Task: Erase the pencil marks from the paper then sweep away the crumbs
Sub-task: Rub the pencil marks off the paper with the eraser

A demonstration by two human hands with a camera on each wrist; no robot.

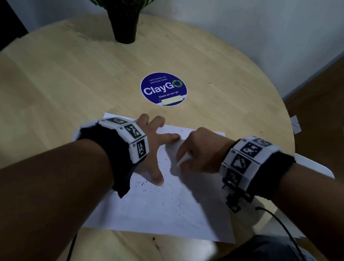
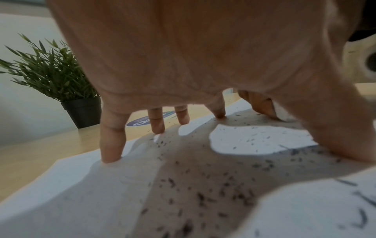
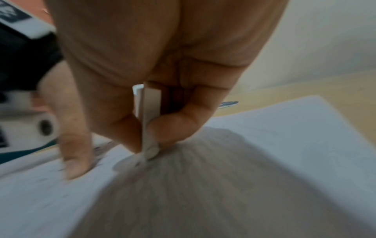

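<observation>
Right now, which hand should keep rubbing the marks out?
Right. The right hand pinches the eraser with its tip on the paper; the left hand is spread flat, pinning the sheet.

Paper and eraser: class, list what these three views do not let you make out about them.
- Eraser: right wrist view, motion blur and the right hand hide its tip's contact.
- Paper: head view, left hand and forearm cover its left part.
- Pencil marks: too faint and blurred everywhere to tell from crumbs.
</observation>
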